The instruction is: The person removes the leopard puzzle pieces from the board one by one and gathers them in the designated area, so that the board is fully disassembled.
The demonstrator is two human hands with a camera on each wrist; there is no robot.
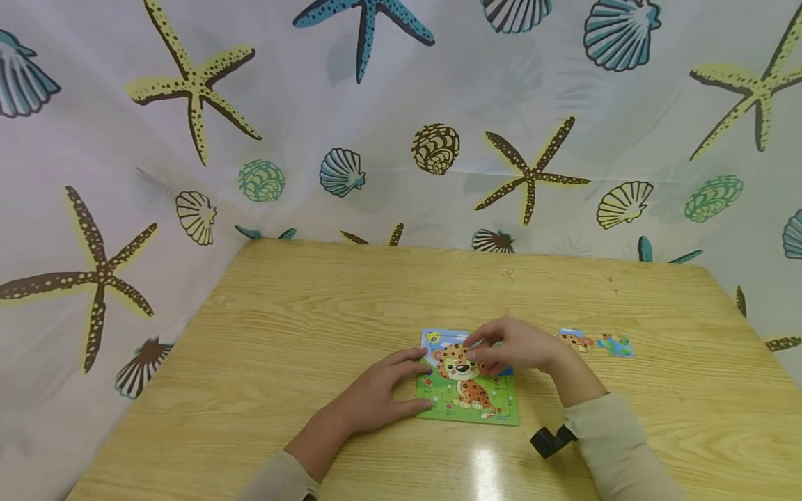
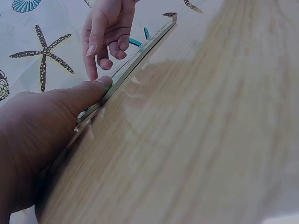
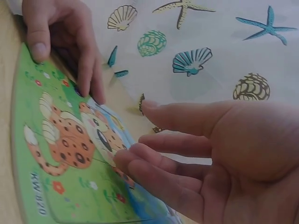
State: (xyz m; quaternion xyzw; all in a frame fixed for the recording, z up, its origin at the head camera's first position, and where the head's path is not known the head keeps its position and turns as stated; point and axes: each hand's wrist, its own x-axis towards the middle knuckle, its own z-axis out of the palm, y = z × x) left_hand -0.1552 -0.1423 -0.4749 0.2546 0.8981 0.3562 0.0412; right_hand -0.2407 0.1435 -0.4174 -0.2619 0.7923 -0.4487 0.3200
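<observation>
A leopard jigsaw board [image 1: 471,410], with a green lower half and blue sky, lies flat on the table. My left hand [image 1: 387,393] rests at the board's left edge, its fingertips touching the rim and the thumb lower down. Over the board's upper right part hovers my right hand [image 1: 510,346], its fingers loosely bent and nothing seen between them. In the right wrist view a gap shows between that thumb and the fingers [image 3: 161,179]. Part of the board's upper right is hidden beneath the right hand.
Several loose puzzle pieces [image 1: 617,345] lie on the wooden table [image 1: 313,299] to the right of the board, past the right hand. A white curtain [image 1: 388,111] printed with starfish and shells hangs along the table's back and sides. A black strap piece [image 1: 551,441] sits at the right wrist.
</observation>
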